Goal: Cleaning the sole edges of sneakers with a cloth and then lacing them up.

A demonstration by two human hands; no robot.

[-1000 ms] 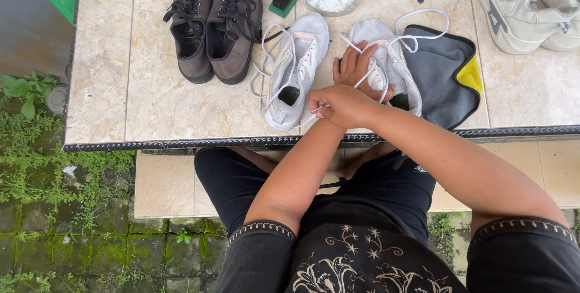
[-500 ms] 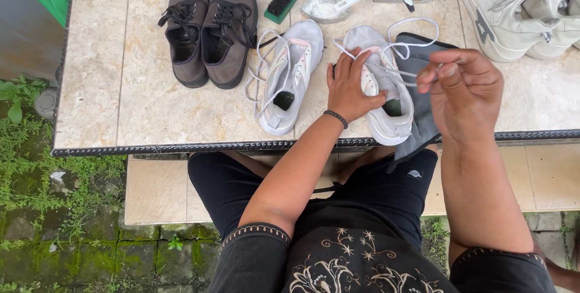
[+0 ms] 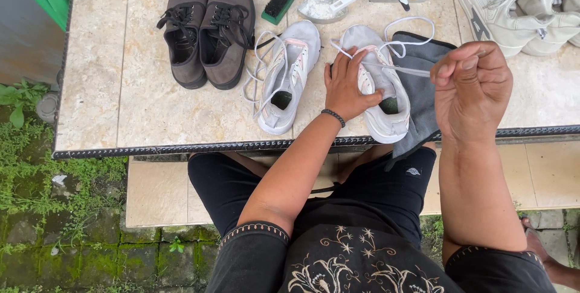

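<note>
I sit at a tiled table point(image 3: 151, 106) outside. Brown shoes point(image 3: 208, 27) stand at ten o'clock, with a white shoe point(image 3: 290, 81) beside them. My left hand point(image 3: 345, 87) lies flat, fingers apart, on the other white shoe point(image 3: 380, 87) in the middle. My right hand point(image 3: 471, 90), at three o'clock, pinches its white lace point(image 3: 399, 68) tight.
</note>
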